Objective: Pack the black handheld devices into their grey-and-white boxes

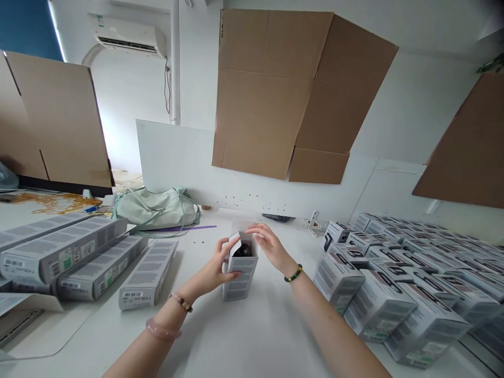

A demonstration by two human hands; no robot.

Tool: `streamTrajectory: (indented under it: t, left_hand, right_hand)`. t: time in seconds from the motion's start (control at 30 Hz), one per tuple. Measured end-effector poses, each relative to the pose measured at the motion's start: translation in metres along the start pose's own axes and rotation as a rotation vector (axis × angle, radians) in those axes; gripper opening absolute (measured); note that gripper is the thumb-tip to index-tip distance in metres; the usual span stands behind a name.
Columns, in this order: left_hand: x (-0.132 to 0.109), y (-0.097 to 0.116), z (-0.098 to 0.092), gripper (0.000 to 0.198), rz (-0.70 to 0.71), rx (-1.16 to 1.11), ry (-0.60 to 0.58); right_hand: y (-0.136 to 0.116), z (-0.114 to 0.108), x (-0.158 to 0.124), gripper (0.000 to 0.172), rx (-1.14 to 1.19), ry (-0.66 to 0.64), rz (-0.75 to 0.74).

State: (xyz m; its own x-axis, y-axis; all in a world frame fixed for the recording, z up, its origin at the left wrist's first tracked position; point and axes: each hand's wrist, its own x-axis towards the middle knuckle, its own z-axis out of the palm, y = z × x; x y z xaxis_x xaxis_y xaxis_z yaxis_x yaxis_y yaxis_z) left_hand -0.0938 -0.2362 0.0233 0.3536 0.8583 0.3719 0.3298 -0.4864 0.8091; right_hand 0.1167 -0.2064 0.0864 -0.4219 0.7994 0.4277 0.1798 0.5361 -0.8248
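Observation:
A small grey-and-white carton [241, 281] stands upright on the table in front of me with its top open. Inside it shows a dark, glossy object [244, 249], too hidden to name. My left hand [216, 266] grips the carton's left side, thumb across the printed front and fingers at the raised white left flap [234, 242]. At the top right edge is my right hand [272, 247], its fingers stretched over the opening towards the back flap. Whether its fingertips press on that flap, I cannot tell.
Rows of similar upright cartons [431, 320] fill the right side. Long grey boxes [147, 273] lie to the left, some stacked. Further back are a pale green bag [157, 207], a purple strip [192, 228] and a small white stand [313, 223] by the wall.

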Motion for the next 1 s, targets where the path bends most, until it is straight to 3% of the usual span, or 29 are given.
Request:
streamTrajectory:
  t: [0.1, 0.2, 0.27, 0.37, 0.47, 0.63, 1.0]
  left_hand:
    - [0.0, 0.008, -0.002, 0.059, 0.003, -0.006, 0.021]
    - [-0.001, 0.016, -0.003, 0.035, 0.018, -0.02, 0.061]
    - [-0.001, 0.017, -0.001, 0.028, 0.036, -0.038, 0.098]
    - [0.001, 0.014, 0.005, 0.036, 0.072, -0.093, 0.173]
    - [0.003, 0.012, 0.008, 0.048, 0.099, -0.127, 0.215]
    - [0.002, 0.02, 0.005, 0.029, 0.082, -0.06, 0.189]
    - [0.002, 0.015, 0.007, 0.033, 0.094, -0.063, 0.135]
  right_hand:
    - [0.012, 0.011, -0.004, 0.06, 0.151, 0.071, 0.069]
    - [0.016, 0.022, -0.006, 0.074, 0.321, -0.074, 0.129]
    - [0.016, 0.025, -0.005, 0.067, 0.383, -0.177, 0.099]
    - [0.015, 0.023, -0.003, 0.046, 0.333, -0.171, -0.018]
    - [0.016, 0.019, -0.006, 0.038, 0.281, -0.14, -0.098]
    - [0.018, 0.024, -0.015, 0.017, 0.176, -0.042, -0.19]
    - [0.011, 0.007, -0.014, 0.018, 0.037, -0.104, -0.254]
